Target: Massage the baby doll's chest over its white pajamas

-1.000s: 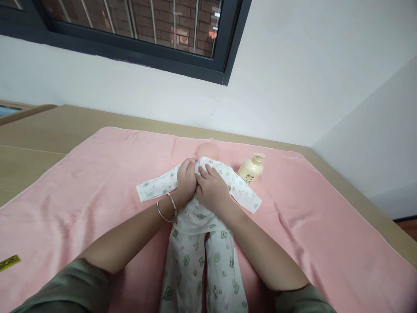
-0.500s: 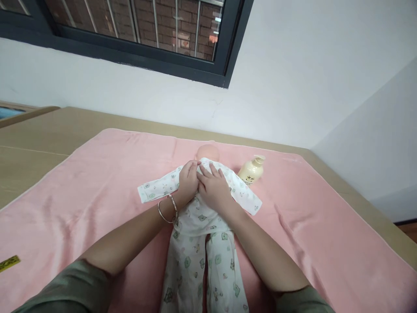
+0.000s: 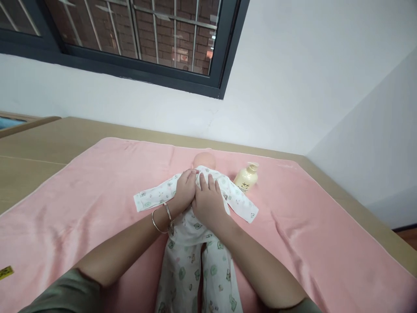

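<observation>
A baby doll (image 3: 204,161) with a bald head lies on a pink blanket, its head pointing away from me. It wears a white printed top (image 3: 195,226) with the sleeves spread to both sides, and matching trousers (image 3: 215,269). My right hand (image 3: 208,202) lies flat on the upper part of the top, fingers a little apart. Close beside it, my left hand (image 3: 186,187) rests on the top with its fingers stretched toward the neckline. The hands touch near the thumbs and cover the middle of the doll's upper body. A silver bangle (image 3: 161,218) is around my left wrist.
A cream pump bottle (image 3: 246,177) stands beside the doll's right-hand sleeve. The pink blanket (image 3: 97,187) covers much of the wooden surface (image 3: 35,148). A small yellow label (image 3: 5,272) lies at the left edge. Behind are a white wall and a dark-framed window (image 3: 146,71).
The whole view has shifted slightly, so everything sits a little lower and further left. Both hands stay on the doll's upper body; the right fingers lie slightly closer together.
</observation>
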Tool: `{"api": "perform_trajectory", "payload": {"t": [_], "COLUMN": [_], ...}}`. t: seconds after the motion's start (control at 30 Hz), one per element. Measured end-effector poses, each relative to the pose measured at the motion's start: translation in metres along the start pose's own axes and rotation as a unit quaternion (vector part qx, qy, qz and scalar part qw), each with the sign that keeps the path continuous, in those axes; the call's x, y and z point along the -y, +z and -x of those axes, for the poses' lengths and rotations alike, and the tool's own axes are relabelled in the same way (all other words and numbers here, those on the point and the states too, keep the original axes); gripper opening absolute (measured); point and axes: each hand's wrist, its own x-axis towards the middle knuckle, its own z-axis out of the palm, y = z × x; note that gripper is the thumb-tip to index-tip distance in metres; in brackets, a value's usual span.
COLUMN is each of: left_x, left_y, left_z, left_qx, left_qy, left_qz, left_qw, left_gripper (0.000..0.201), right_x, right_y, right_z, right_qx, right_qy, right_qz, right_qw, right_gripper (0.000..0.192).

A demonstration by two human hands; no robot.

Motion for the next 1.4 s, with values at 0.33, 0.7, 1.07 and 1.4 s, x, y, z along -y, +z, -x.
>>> {"api": "perform_trajectory", "payload": {"t": [0.33, 0.7, 1.07, 1.4], "left_x": [0.004, 0.029, 0.014, 0.011], "left_y": [0.009, -0.007, -0.004, -0.013], "left_z": [0.028, -0.017, 0.010, -0.011], "left_qx": [0.082, 0.118, 0.128, 0.166], "left_qy": [0.103, 0.099, 0.222, 0.179], "left_qz": [-0.180, -0.285, -0.463, -0.446], "left_qw": [0.975, 0.946, 0.848, 0.861], "left_gripper": [0.046, 0.045, 0.050, 0.043], "right_x": [-0.044, -0.010, -0.056, -0.027], "right_y": [-0.001, 0.002, 0.000, -0.006], "right_z": [-0.026, -0.008, -0.036, -0.015], "right_qx": [-0.012, -0.018, 0.003, 0.026], "right_qy": [0.080, 0.052, 0.108, 0.047], "right_qz": [-0.039, -0.003, -0.094, -0.024], "right_qw": [0.996, 0.998, 0.990, 0.998], "right_gripper": [0.055, 0.057, 0.054, 0.058]}}
